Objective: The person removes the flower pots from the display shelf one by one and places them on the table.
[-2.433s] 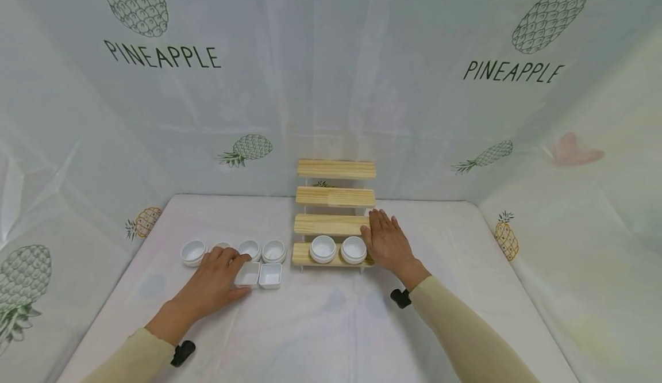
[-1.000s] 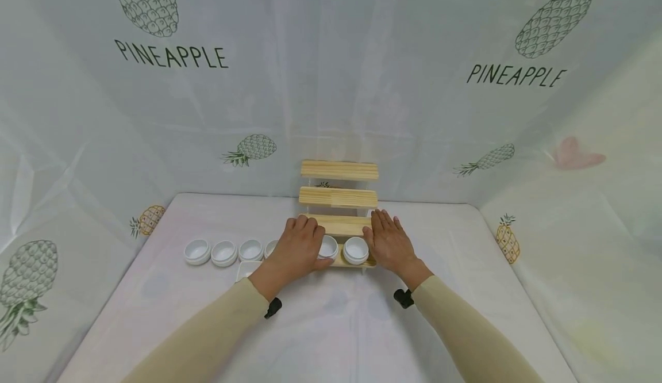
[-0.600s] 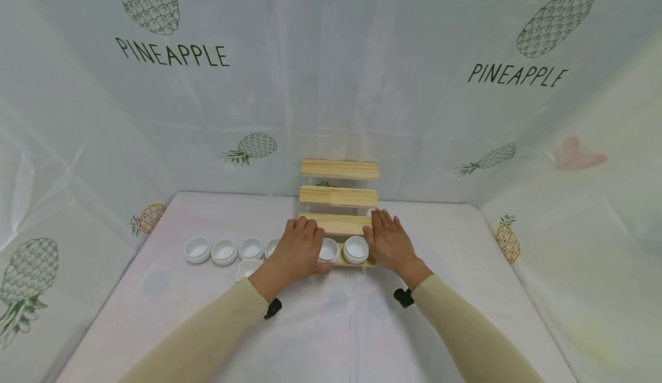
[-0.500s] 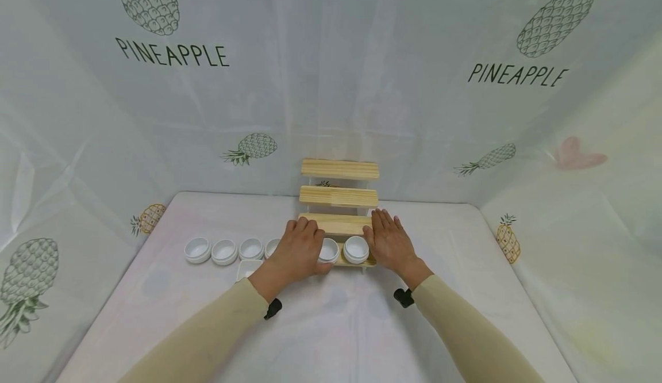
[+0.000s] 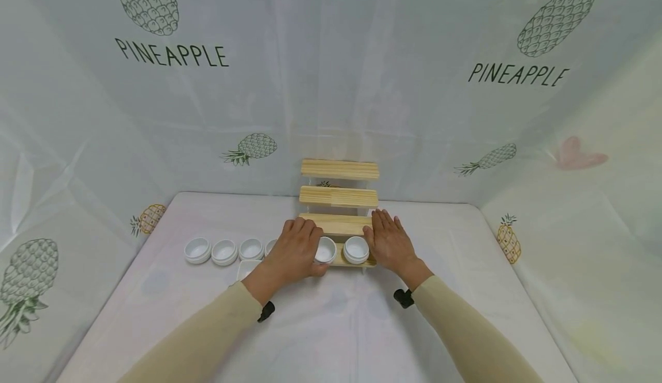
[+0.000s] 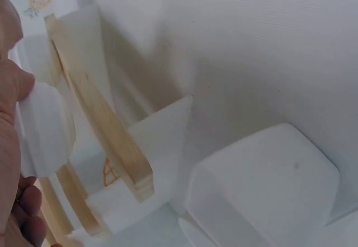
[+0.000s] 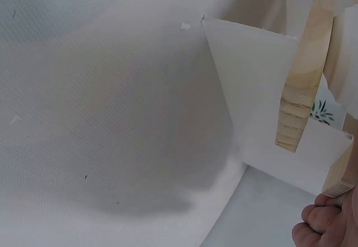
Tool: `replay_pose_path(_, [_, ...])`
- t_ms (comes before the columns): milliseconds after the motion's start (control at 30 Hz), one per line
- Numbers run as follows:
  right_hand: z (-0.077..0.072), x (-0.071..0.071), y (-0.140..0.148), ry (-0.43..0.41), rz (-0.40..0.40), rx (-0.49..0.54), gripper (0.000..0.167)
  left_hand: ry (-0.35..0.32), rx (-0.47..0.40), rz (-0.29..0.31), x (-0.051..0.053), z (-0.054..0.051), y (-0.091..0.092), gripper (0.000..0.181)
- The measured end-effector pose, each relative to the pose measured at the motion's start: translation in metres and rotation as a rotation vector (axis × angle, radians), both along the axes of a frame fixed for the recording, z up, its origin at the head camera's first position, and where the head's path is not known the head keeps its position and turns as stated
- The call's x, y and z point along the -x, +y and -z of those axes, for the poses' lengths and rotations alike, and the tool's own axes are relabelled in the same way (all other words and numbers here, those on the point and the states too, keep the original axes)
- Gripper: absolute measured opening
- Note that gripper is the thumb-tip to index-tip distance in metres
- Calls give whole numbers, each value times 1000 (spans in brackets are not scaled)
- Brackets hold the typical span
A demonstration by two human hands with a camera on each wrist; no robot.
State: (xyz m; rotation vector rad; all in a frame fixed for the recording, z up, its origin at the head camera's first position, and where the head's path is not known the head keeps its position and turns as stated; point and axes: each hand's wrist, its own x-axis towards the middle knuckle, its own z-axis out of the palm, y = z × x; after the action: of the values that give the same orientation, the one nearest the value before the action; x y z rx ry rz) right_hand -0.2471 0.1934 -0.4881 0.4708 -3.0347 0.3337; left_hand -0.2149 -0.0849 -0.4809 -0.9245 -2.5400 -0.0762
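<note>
My left hand (image 5: 293,251) grips a small white round bowl (image 5: 327,249) that sits on the lowest step of a wooden tiered rack (image 5: 338,197). In the left wrist view the thumb presses on the bowl's (image 6: 45,129) near side, with fingers on its far side. A second white round bowl (image 5: 356,249) stands to its right on the same step. My right hand (image 5: 389,239) lies with straight fingers along the rack's right end, its thumb near the second step. The right wrist view shows only the fingertips (image 7: 321,222) beside a wooden board.
Several white round bowls (image 5: 224,252) stand in a row left of the rack. A white square dish (image 5: 248,268) sits in front of them, partly behind the left arm. The rack has white side supports (image 7: 251,74). A pineapple-print sheet (image 5: 331,84) hangs behind the table.
My left hand has gone from the square dishes to the rack and taken hold of the left bowl. Over the last half second, hand and bowl have shifted slightly left. The right hand stays put.
</note>
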Motion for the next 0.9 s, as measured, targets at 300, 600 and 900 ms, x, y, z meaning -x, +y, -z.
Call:
replay_pose_path(300, [1, 1, 0, -11, 4, -11, 72, 21, -18, -8, -7, -1, -15, 69])
replay_pose_path(600, [2, 1, 0, 4, -3, -7, 72, 30, -54, -36, -15, 0, -37, 71])
replay_pose_path(900, [3, 1, 0, 7, 3, -1, 72, 23, -85, -71, -23, -2, -62, 70])
